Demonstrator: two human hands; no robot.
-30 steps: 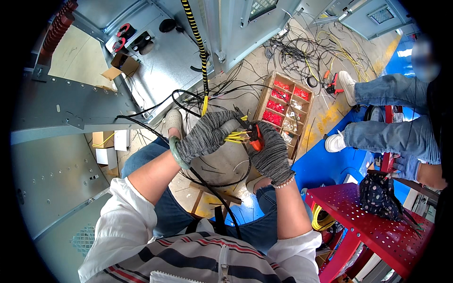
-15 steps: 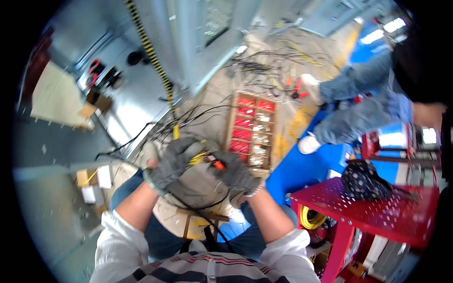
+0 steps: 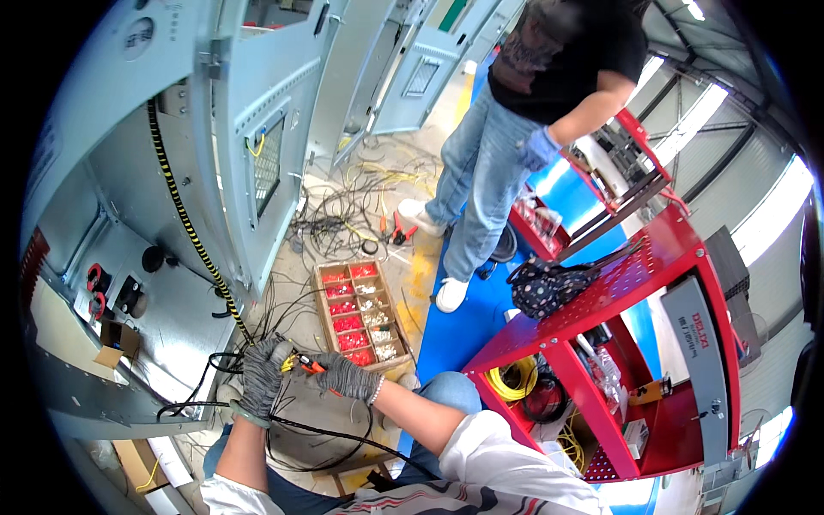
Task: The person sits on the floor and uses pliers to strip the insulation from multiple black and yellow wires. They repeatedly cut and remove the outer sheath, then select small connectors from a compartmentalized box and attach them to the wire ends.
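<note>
Wires, seemingly, left of tray.

This is a workshop, most likely one where electrical cabinets are wired. Tall metal cabinets with doors ajar fill the left and upper middle of the frame, and a striped cable hangs inside one. Loose wires and pliers litter the floor at the centre, near a divided wooden box of small red and silvery parts. On the right stand a perforated red worktop and, poorly seen at the bent edge, perhaps a hall's ribbed wall.
</note>
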